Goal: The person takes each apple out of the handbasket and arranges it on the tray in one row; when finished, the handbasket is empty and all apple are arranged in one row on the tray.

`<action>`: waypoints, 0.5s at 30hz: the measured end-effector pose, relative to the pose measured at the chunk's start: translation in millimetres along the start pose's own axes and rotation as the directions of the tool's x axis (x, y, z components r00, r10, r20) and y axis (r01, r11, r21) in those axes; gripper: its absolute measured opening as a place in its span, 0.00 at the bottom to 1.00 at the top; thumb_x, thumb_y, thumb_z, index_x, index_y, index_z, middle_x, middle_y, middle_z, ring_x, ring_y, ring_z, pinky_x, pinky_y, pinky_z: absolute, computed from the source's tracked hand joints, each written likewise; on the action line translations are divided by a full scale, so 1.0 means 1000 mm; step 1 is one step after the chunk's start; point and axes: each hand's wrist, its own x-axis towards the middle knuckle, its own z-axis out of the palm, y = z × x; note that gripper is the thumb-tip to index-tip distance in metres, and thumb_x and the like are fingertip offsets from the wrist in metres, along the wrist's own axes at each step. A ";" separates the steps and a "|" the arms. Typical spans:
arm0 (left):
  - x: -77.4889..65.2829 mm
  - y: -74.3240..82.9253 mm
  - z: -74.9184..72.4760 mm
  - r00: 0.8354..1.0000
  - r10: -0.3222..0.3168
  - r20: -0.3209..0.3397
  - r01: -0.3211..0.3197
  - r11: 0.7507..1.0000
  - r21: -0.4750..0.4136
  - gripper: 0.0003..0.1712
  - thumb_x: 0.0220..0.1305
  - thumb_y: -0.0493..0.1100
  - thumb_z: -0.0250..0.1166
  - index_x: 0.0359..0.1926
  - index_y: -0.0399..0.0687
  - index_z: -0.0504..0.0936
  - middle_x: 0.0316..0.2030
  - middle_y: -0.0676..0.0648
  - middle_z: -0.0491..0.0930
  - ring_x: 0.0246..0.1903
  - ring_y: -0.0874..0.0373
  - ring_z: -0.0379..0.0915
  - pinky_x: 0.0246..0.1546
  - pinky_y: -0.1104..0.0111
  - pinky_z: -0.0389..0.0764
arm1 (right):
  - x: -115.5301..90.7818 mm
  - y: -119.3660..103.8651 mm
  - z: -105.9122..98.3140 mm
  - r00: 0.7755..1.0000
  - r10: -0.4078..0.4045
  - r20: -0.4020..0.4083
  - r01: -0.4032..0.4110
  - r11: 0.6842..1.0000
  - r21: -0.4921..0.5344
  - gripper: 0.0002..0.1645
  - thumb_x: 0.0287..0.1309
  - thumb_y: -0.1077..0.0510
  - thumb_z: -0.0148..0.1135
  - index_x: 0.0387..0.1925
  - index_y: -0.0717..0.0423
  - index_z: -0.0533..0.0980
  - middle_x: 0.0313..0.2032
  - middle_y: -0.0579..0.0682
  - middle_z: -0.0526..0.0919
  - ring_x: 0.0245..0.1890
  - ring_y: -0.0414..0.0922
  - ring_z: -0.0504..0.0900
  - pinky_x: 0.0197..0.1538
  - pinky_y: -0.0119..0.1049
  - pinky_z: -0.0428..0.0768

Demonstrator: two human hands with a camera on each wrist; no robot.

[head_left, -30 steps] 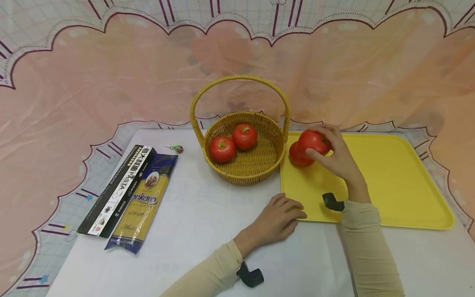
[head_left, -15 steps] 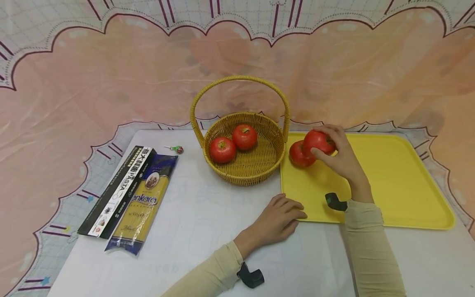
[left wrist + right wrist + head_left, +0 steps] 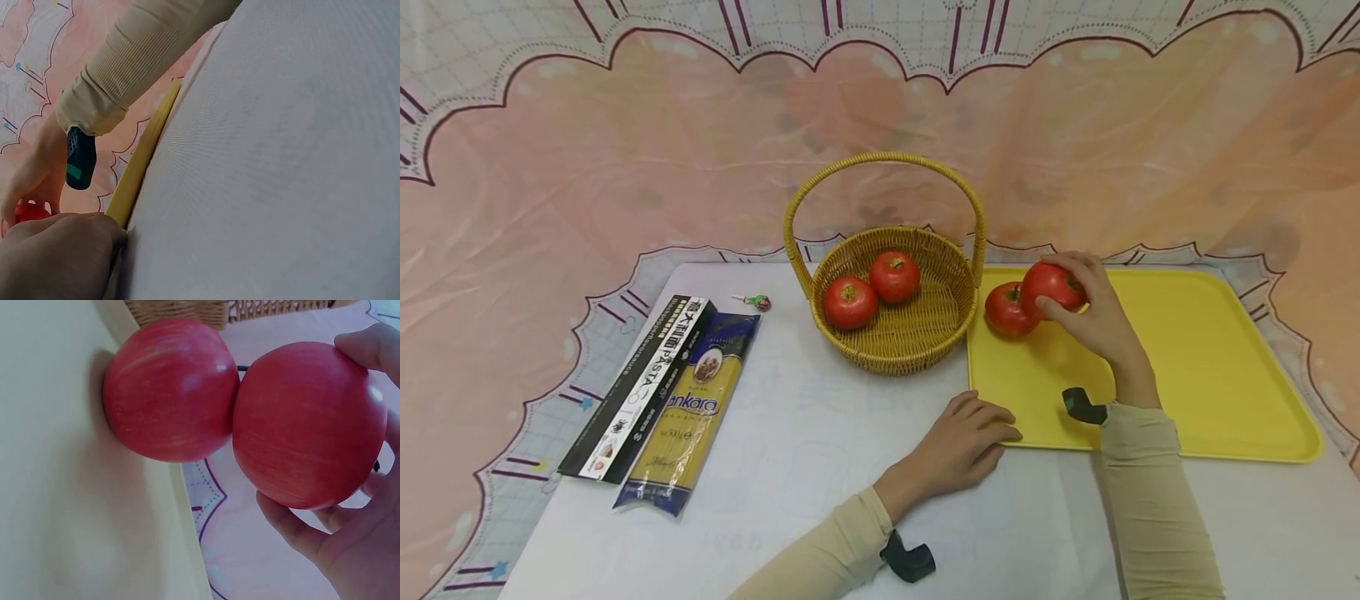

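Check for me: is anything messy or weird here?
A little: the pasta bag lies slanted, and what looks like a lollipop lies alone left of the basket. No spills; the held apple looks fine.

Right hand [image 3: 1097,317]: holds apple [image 3: 1051,286] over tray [image 3: 1210,375], toward left edge
Left hand [image 3: 958,442]: at tray's near left corner
Basket [image 3: 898,360]: two apples [image 3: 850,302]

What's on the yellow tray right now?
One red apple rests at the left end of the yellow tray. The right hand holds another apple above the tray. In the head view, the hand and forearm hide some tray surface.
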 end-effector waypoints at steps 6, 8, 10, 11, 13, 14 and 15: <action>0.000 0.000 0.000 1.000 0.002 0.001 -0.002 1.000 -0.001 0.14 0.67 0.46 0.54 0.51 0.62 0.77 0.53 0.59 0.74 0.58 0.64 0.64 0.70 0.58 0.55 | -0.003 -0.008 -0.002 1.000 0.017 0.009 -0.017 1.000 -0.010 0.31 0.57 0.61 0.62 0.62 0.56 0.66 0.63 0.59 0.58 0.58 0.59 0.63 0.57 0.59 0.66; 0.000 0.000 -0.001 1.000 0.000 0.005 0.000 1.000 -0.002 0.14 0.67 0.46 0.54 0.51 0.62 0.77 0.54 0.59 0.74 0.58 0.64 0.64 0.70 0.59 0.54 | -0.003 -0.007 -0.003 1.000 0.025 0.014 -0.025 1.000 -0.010 0.31 0.57 0.60 0.62 0.63 0.54 0.66 0.63 0.58 0.57 0.59 0.59 0.63 0.57 0.59 0.66; 0.000 0.000 -0.001 1.000 0.000 0.005 0.000 1.000 -0.001 0.14 0.67 0.46 0.54 0.51 0.62 0.77 0.54 0.59 0.74 0.58 0.63 0.64 0.70 0.59 0.54 | -0.002 -0.006 -0.004 0.999 0.034 0.016 -0.033 0.999 -0.012 0.31 0.57 0.60 0.62 0.63 0.53 0.66 0.63 0.57 0.58 0.59 0.58 0.63 0.57 0.59 0.66; 0.000 0.001 -0.001 1.000 -0.001 0.006 0.001 1.000 -0.001 0.14 0.67 0.46 0.54 0.51 0.62 0.77 0.54 0.59 0.74 0.58 0.63 0.64 0.70 0.59 0.54 | -0.002 -0.005 -0.004 0.999 0.036 0.014 -0.036 0.999 -0.012 0.31 0.57 0.61 0.62 0.63 0.53 0.66 0.63 0.57 0.58 0.59 0.57 0.63 0.57 0.58 0.66; 0.000 0.001 -0.001 1.000 -0.002 0.009 0.003 1.000 -0.003 0.14 0.67 0.46 0.53 0.52 0.62 0.77 0.54 0.59 0.74 0.59 0.64 0.64 0.70 0.59 0.54 | -0.002 -0.004 -0.005 0.999 0.042 0.010 -0.042 0.999 -0.014 0.31 0.57 0.61 0.62 0.63 0.52 0.66 0.63 0.56 0.58 0.58 0.56 0.64 0.57 0.56 0.66; 0.000 0.001 -0.001 1.000 -0.002 0.008 0.002 1.000 -0.002 0.14 0.67 0.46 0.53 0.52 0.62 0.77 0.54 0.59 0.74 0.59 0.64 0.64 0.70 0.59 0.54 | -0.002 -0.003 -0.005 0.999 0.045 0.008 -0.045 0.999 -0.014 0.32 0.57 0.61 0.62 0.63 0.52 0.66 0.63 0.56 0.58 0.58 0.56 0.64 0.57 0.56 0.66; 0.000 0.001 -0.001 1.000 -0.002 0.009 0.002 1.000 -0.002 0.14 0.67 0.46 0.53 0.52 0.62 0.77 0.54 0.59 0.74 0.58 0.64 0.64 0.70 0.59 0.54 | -0.002 -0.002 -0.005 0.999 0.047 0.007 -0.047 0.999 -0.013 0.32 0.57 0.61 0.62 0.63 0.52 0.66 0.63 0.56 0.58 0.58 0.55 0.64 0.57 0.55 0.66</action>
